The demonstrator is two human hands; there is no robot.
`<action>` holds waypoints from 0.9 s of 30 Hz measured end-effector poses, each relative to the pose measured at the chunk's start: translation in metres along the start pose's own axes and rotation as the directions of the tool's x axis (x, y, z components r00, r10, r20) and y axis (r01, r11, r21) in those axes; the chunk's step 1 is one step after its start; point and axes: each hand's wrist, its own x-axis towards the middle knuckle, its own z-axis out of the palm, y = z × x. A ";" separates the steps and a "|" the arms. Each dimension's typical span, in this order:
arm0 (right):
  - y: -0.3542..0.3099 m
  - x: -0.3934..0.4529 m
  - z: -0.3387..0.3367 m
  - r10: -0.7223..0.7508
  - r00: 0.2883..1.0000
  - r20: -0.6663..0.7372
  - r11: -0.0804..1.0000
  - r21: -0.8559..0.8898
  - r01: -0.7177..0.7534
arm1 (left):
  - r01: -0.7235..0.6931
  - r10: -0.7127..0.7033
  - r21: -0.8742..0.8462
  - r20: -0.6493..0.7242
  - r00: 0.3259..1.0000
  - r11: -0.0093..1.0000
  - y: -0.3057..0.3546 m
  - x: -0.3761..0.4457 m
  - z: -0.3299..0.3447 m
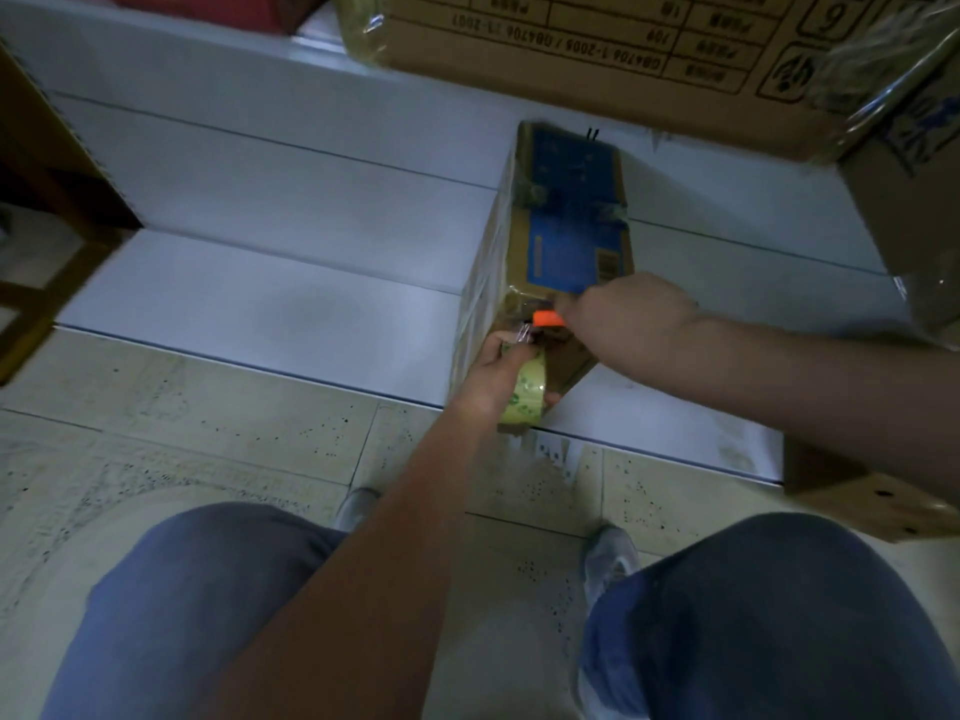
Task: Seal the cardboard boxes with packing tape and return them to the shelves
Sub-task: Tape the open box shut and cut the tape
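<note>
A small cardboard box (566, 236) with a blue printed top lies on the white shelf boards (260, 304), its near end sticking out over the floor. My left hand (493, 376) grips a yellowish roll of packing tape (527, 394) at the box's near left corner. My right hand (623, 319) holds an orange-handled cutter (548, 318) against the near end of the box, just above the roll. A shiny strip of tape runs between roll and box; the cutter's blade is hidden.
A large printed carton (597, 49) overhangs the far right, with another wrapped carton (914, 200) beside it. A brown box corner (862, 501) sits on the floor at right, and cardboard (47, 200) stands at left. My knees and shoes are over the tiled floor (208, 439).
</note>
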 end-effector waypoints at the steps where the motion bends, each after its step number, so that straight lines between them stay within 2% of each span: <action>1: 0.000 -0.001 -0.002 0.015 1.000 0.003 1.000 -0.014 -0.015 | -0.004 0.004 0.025 0.002 1.000 1.000 0.000 0.000 -0.002; 5: -0.013 0.001 -0.011 0.046 0.999 -0.003 0.999 0.003 -0.046 | -0.021 0.022 0.036 -0.027 0.999 0.999 0.005 0.005 -0.006; 10: 0.006 -0.036 -0.008 0.162 0.978 0.128 0.986 0.016 -0.166 | 0.082 -0.078 0.087 -0.052 0.996 0.993 -0.013 0.004 -0.021; 12: 0.001 -0.043 -0.004 0.231 0.972 0.037 0.966 0.111 -0.234 | 0.077 -0.074 0.150 -0.028 0.997 0.986 -0.020 0.008 -0.021; 14: -0.005 -0.027 0.005 0.305 0.943 -0.130 0.921 0.294 -0.258 | 0.063 -0.060 0.228 -0.019 0.998 0.972 -0.021 0.012 -0.021; 15: -0.005 -0.016 0.013 0.342 0.926 -0.158 0.891 0.368 -0.266 | 0.068 -0.064 0.209 -0.027 0.998 0.976 -0.020 0.011 -0.021; 19: 0.010 0.000 0.064 0.447 0.895 -0.011 0.647 0.695 -0.315 | 0.086 -0.083 0.032 -0.091 0.992 0.996 -0.026 0.009 -0.030; 22: 0.027 -0.022 0.095 0.497 0.864 0.079 0.480 0.804 -0.350 | 0.068 -0.063 0.022 -0.197 0.978 0.997 -0.046 0.006 -0.054; 24: 0.041 -0.042 0.124 0.536 0.823 0.187 0.348 0.840 -0.417 | 0.058 -0.017 0.122 -0.312 0.950 0.991 -0.059 0.009 -0.073; 26: 0.053 -0.058 0.162 0.591 0.728 0.348 0.173 0.826 -0.536 | 0.080 0.022 0.227 -0.414 0.910 0.971 -0.066 0.013 -0.091; 27: 0.056 -0.065 0.180 0.612 0.635 0.471 0.001 0.803 -0.597 | 0.088 0.013 0.203 -0.448 0.894 0.975 -0.068 0.018 -0.101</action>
